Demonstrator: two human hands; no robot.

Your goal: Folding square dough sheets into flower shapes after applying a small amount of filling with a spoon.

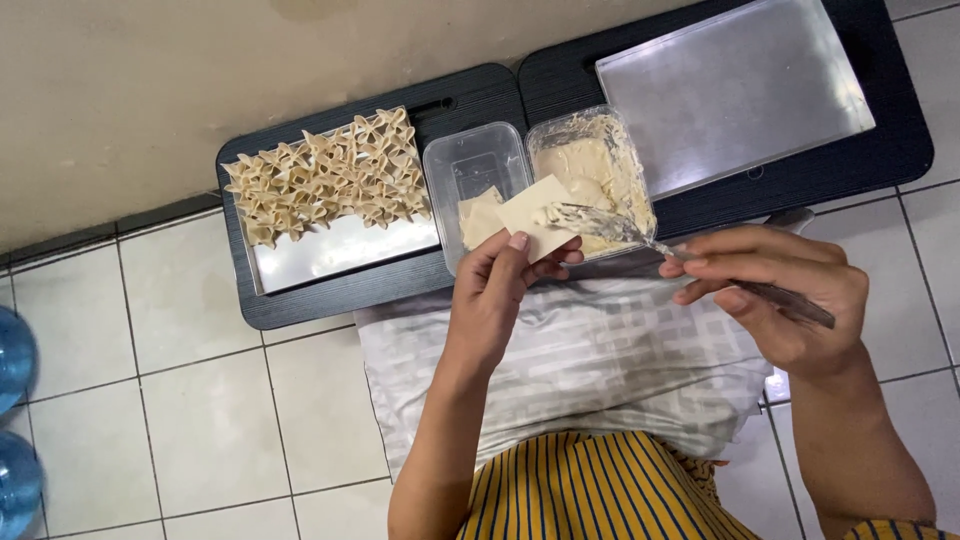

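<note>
My left hand (497, 293) holds a square pale dough wrapper (535, 215) flat on its fingers, thumb on its lower edge. My right hand (780, 290) grips a metal fork (640, 235) by the handle; its tines carry pale filling and rest on the wrapper. Behind them stands a clear tub of creamy filling (600, 165). To its left a clear container (475, 175) holds more wrappers (480, 218).
A metal tray (330, 255) on a black low table (300, 305) carries several folded dumplings (330, 175). A bare metal tray (735, 90) lies on a second black table at the right. A grey-checked pillow (590, 360) covers my lap. Blue water bottles (15, 360) stand at the left on the tiled floor.
</note>
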